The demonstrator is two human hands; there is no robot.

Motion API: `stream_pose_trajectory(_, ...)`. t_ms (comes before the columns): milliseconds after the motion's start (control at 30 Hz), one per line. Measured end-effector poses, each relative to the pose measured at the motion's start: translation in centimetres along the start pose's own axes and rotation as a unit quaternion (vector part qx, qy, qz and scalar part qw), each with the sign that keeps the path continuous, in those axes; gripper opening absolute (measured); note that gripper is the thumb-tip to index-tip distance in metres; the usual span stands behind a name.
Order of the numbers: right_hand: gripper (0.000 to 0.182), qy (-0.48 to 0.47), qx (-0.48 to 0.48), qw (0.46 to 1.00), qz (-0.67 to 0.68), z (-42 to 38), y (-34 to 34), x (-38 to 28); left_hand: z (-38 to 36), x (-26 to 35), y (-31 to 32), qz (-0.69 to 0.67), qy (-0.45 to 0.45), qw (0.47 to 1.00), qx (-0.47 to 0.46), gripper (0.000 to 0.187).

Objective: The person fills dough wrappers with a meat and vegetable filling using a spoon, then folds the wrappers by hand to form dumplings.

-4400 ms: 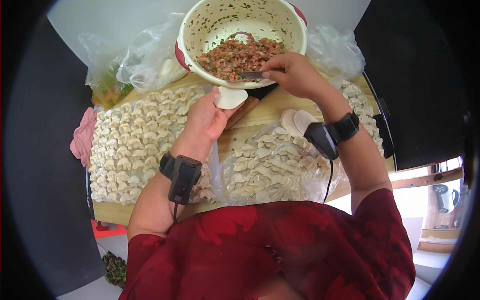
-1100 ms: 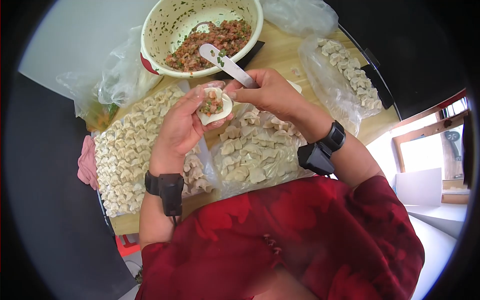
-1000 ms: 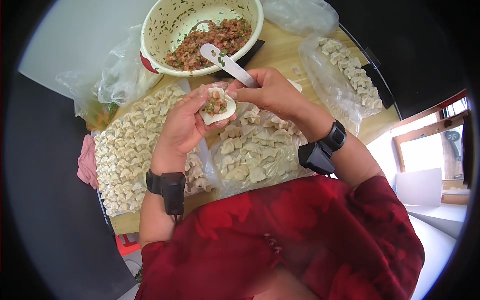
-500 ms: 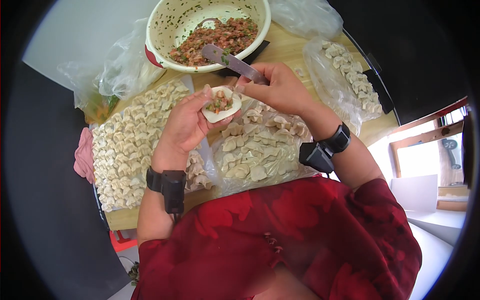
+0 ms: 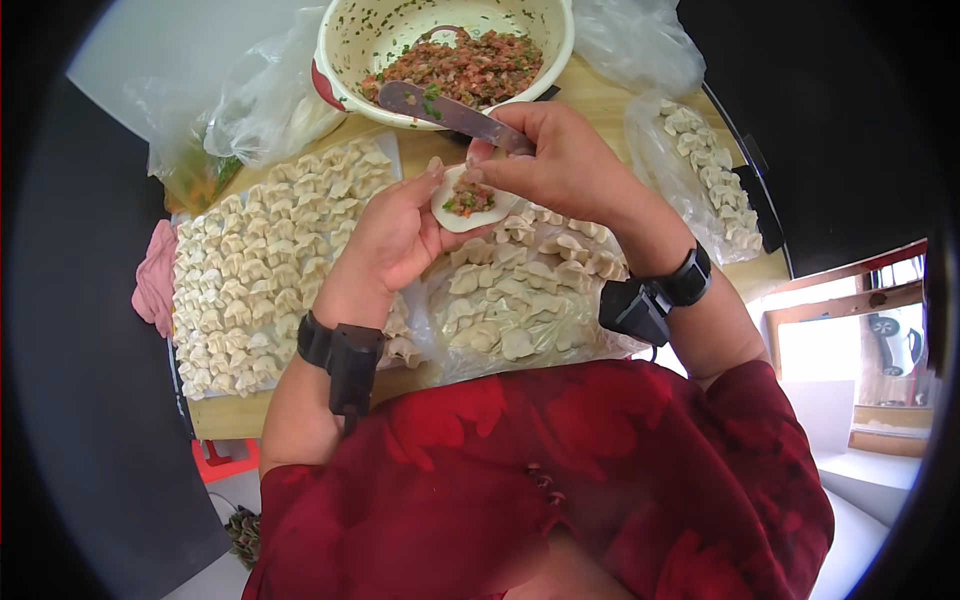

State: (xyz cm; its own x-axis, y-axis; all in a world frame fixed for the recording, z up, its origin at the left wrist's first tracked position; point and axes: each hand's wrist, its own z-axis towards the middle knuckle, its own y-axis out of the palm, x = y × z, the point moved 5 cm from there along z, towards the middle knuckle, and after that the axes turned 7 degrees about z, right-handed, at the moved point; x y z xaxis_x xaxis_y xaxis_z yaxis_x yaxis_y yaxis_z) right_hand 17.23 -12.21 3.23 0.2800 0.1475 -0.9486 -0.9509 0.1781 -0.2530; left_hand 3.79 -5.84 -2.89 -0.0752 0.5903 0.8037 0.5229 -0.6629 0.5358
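Note:
Cupped palm up, my left hand [image 5: 392,228] holds a round dumpling wrapper [image 5: 446,217] that lies spread with a mound of meat and green filling [image 5: 470,197] on it. My right hand [image 5: 570,165] grips a flat metal spatula [image 5: 455,115], its blade pointing left across the front of the bowl, with green bits stuck on it. The thumb and fingertips of that hand touch the upper edge of the wrapper. Just below both hands, several folded dumplings [image 5: 515,290] lie on plastic film.
A white bowl [image 5: 350,45] of filling stands beyond my hands. Rows of dumplings cover a tray [image 5: 388,150] at left; more sit in a plastic bag [image 5: 650,150] at right. Other plastic bags [image 5: 265,110] and a pink cloth [image 5: 155,275] lie around the wooden table [image 5: 225,415].
My right fingertips have come onto the wrapper's upper edge, and the spatula blade has swung slightly left. Both hands with the wrapper sit a little further right in view. The camera view has shifted slightly.

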Motion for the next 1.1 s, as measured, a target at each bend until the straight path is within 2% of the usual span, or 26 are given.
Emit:
stream_pose_trajectory(100, 0.016, 0.028, 0.0, 0.999, -0.045, -0.2, 0.0, -0.7, 0.1, 0.0, -0.2, -0.015, 0.002, 1.0, -0.013, 0.04)
stream_pose_trajectory(167, 0.016, 0.08, -0.012, 0.992, -0.092, -0.3, -0.1, -0.5, 0.0, 0.2, 0.0, -0.021, 0.002, 1.0, -0.015, 0.04)
stream_pose_trajectory(267, 0.017, 0.084, -0.048, 0.987, -0.13, -0.5, -0.2, 0.6, 0.0, 0.3, -0.3, -0.026, 0.013, 0.999, -0.016, 0.04)
stream_pose_trajectory(367, 0.02, 0.066, -0.016, 0.996, -0.057, -1.3, -0.7, 0.6, 0.2, 0.4, -0.9, -0.029, 0.024, 0.999, -0.024, 0.04)
stream_pose_trajectory(600, 0.022, 0.035, -0.019, 0.999, -0.036, -2.6, 0.0, 0.7, 0.5, 0.6, -1.5, -0.031, 0.036, 0.999, -0.02, 0.036)
stream_pose_trajectory(667, 0.025, -0.062, 0.009, 0.987, -0.149, -2.9, 0.3, -0.1, 0.5, 0.4, -1.5, -0.054, 0.033, 0.998, -0.023, 0.036)
stream_pose_trajectory(700, 0.025, -0.062, 0.01, 0.987, -0.149, -2.9, 0.3, 0.3, 0.5, 0.4, -1.5, -0.076, 0.03, 0.996, -0.026, 0.035)
stream_pose_trajectory(767, 0.031, -0.198, 0.045, 0.941, -0.27, -3.4, 0.4, -0.2, 0.4, 0.3, -1.3, -0.085, 0.023, 0.996, -0.01, 0.035)
stream_pose_trajectory(867, 0.031, -0.205, 0.041, 0.919, -0.334, -3.8, 0.6, -0.6, 0.2, 0.2, -1.4, -0.09, 0.005, 0.996, 0.007, 0.036)
stream_pose_trajectory(967, 0.024, -0.231, 0.071, 0.928, -0.285, -3.9, 0.7, -0.6, -0.1, 0.2, -0.9, -0.069, -0.01, 0.998, 0.0, 0.039)
stream_pose_trajectory(1000, 0.024, -0.231, 0.071, 0.928, -0.285, -3.9, 0.8, -0.8, -0.3, 0.4, -0.5, -0.052, -0.013, 0.999, -0.007, 0.041)
stream_pose_trajectory(1067, 0.02, -0.127, 0.067, 0.96, -0.24, -3.7, 0.7, -0.5, -0.5, 0.5, 0.0, -0.052, -0.008, 0.999, -0.007, 0.042)
stream_pose_trajectory(1100, 0.02, -0.127, 0.068, 0.96, -0.24, -3.7, 0.8, -0.4, -0.5, 0.6, 0.2, -0.051, -0.004, 0.999, -0.008, 0.043)
